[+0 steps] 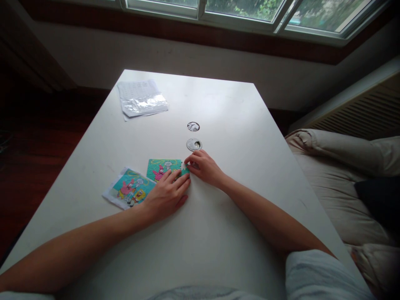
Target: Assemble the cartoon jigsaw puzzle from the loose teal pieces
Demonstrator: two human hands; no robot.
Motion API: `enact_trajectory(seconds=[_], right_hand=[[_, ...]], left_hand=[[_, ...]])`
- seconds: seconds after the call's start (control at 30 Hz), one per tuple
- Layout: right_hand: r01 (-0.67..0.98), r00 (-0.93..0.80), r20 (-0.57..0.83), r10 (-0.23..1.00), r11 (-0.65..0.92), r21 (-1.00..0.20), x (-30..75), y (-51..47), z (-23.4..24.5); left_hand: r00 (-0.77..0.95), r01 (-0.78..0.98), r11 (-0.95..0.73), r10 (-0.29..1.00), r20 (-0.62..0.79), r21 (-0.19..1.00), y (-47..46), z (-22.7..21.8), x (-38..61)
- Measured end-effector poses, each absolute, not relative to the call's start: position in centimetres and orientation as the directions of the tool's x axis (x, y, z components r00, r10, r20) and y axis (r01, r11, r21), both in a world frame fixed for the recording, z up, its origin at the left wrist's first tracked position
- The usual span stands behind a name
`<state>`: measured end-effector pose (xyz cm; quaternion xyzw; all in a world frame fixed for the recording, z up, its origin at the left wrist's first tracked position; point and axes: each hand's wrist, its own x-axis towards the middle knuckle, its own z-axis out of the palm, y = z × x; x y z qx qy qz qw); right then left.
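A small cartoon jigsaw puzzle (pixel 161 168) in teal lies flat on the white table (pixel 218 216). My left hand (pixel 167 196) rests flat over its lower right part, fingers stretched out and together. My right hand (pixel 204 167) sits at the puzzle's right edge, fingertips pinched on a small teal piece (pixel 185 170) at that corner. To the left of the puzzle lies a printed reference picture (pixel 129 188) with the same cartoon.
A clear plastic bag on a paper sheet (pixel 141 99) lies at the far left of the table. Two small round lids or containers (pixel 193 144) (pixel 193 126) sit beyond my right hand. A cushioned seat (pixel 343 166) stands to the right, a window behind.
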<state>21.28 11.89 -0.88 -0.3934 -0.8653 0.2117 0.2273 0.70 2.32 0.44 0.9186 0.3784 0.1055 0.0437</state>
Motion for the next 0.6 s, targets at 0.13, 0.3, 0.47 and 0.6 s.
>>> enact_trajectory(seconds=[0.13, 0.3, 0.47, 0.6], right_hand=[[0.614, -0.568, 0.214, 0.795, 0.582, -0.533, 21.34, 11.83, -0.6], [0.62, -0.579, 0.198, 0.791, 0.585, -0.523, 21.42, 11.89, -0.37], [0.628, -0.569, 0.206, 0.796, 0.582, -0.517, 21.29, 11.78, -0.49], [0.593, -0.548, 0.225, 0.806, 0.564, -0.575, 21.6, 12.03, -0.69]], left_hand=[[0.691, 0.688, -0.708, 0.706, 0.153, 0.16, 2.31, 0.48, 0.69], [0.694, 0.687, -0.71, 0.704, 0.149, 0.155, 2.29, 0.45, 0.7], [0.697, 0.685, -0.713, 0.701, 0.148, 0.149, 2.31, 0.42, 0.73], [0.701, 0.683, -0.716, 0.698, 0.146, 0.146, 2.34, 0.52, 0.77]])
